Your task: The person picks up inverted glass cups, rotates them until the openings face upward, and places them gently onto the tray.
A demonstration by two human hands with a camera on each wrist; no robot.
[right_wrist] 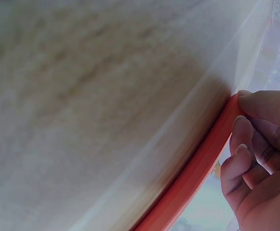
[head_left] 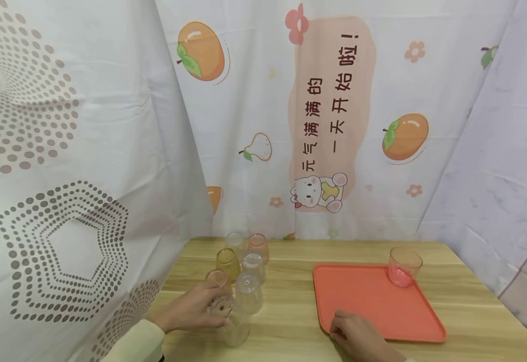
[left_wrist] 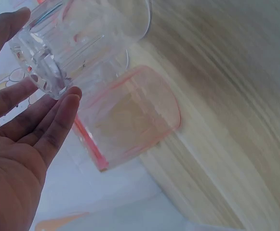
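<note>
My left hand [head_left: 193,307] grips an upside-down clear glass [head_left: 236,329] near its base, thumb on one side and fingertips on the other, as the left wrist view shows. Right behind it stand a pinkish glass [left_wrist: 135,115] and another clear glass [head_left: 248,296], both upside down. Over at the red tray [head_left: 372,301], my right hand [head_left: 358,334] is at the near left corner. In the right wrist view its thumb and curled fingers [right_wrist: 238,166] pinch the tray's rim. A pink-tinted glass [head_left: 405,266] stands mouth up on the tray's far right corner.
Farther back on the left are a yellow glass [head_left: 228,264], a clear glass [head_left: 253,267], a pink glass [head_left: 258,247] and another clear glass [head_left: 235,245]. Printed curtains [head_left: 245,191] hang behind and beside the wooden table [head_left: 290,301].
</note>
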